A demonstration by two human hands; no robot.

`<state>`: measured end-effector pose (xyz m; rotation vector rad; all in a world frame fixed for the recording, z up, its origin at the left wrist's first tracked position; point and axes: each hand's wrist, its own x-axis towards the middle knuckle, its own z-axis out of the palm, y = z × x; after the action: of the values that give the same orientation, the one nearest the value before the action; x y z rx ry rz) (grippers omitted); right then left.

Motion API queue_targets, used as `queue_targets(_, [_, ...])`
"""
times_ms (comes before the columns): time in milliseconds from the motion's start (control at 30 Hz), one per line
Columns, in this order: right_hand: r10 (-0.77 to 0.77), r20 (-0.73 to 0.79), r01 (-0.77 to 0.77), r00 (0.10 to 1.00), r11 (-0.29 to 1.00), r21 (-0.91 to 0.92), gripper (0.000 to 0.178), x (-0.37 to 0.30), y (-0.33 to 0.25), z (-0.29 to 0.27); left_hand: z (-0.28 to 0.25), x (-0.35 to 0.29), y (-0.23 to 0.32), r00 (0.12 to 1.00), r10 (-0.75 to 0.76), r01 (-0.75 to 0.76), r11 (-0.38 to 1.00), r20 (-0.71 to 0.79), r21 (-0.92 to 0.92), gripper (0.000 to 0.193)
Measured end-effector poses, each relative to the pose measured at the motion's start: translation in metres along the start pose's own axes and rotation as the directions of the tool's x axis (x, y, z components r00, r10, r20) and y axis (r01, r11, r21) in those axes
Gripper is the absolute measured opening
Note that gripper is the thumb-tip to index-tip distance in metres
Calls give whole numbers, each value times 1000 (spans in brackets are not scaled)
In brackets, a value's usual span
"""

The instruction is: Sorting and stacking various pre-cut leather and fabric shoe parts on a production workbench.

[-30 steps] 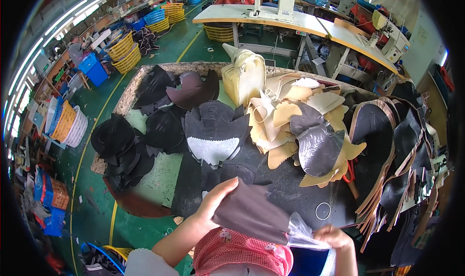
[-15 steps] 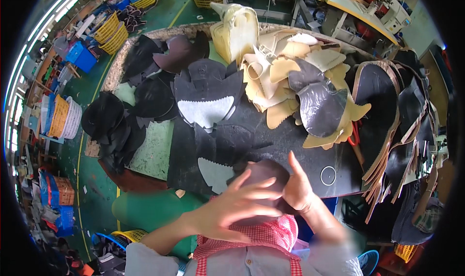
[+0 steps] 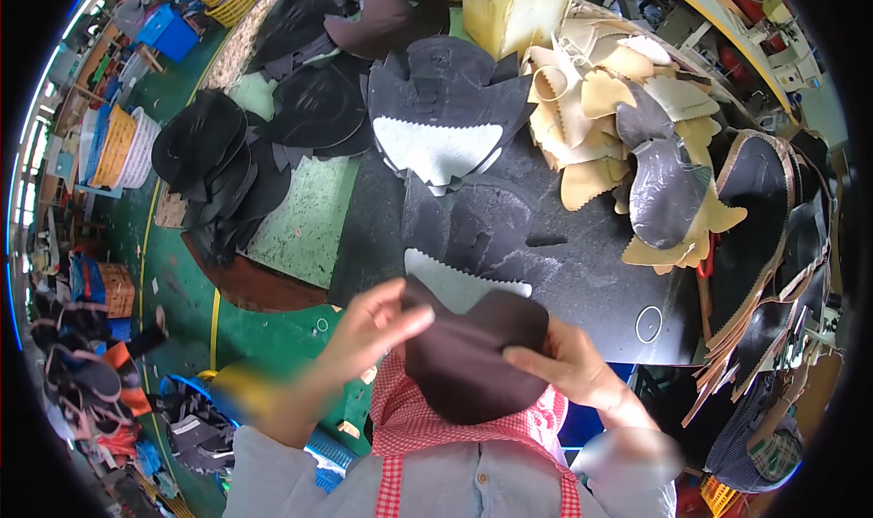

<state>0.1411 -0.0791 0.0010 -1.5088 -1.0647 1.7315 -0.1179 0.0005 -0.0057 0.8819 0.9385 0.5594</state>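
A dark brown leather shoe-upper piece (image 3: 473,368) with a curved outline is held up in front of my red-checked apron. My right hand (image 3: 577,368) grips its right edge, thumb on the near face and fingers behind. At the upper left edge my left hand (image 3: 373,327) has its thumb against the leather, its fingertips partly hidden. Just beyond, on the table, lie black upper pieces (image 3: 482,213) and a pale grey zigzag-edged lining (image 3: 459,286), partly covered by the held piece. Farther back sits a stack of black uppers (image 3: 446,72) with a white zigzag-edged lining (image 3: 436,145).
Black and brown pieces (image 3: 205,145) are heaped at the table's left. Tan and cream zigzag-edged pieces (image 3: 591,177) pile up at the right, near a yellowish block (image 3: 514,13). Long black edge-trimmed pieces (image 3: 759,195) hang over the right side. A white ring (image 3: 648,324) lies near the front edge.
The brown leather piece has opened out toward me and shows more of its face. My left hand moved left from in front of it to its edge. The view shifted downward.
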Motion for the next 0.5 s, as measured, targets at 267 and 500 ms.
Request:
queue_targets(267, [-554, -193, 212, 810, 583, -784, 29, 74, -30, 0, -36, 61, 21, 920, 367, -226, 785, -140, 576, 26])
queue_targets(500, [-530, -239, 146, 814, 584, -799, 28, 88, -24, -1, -35, 75, 23, 914, 378, -184, 711, -148, 679, 20])
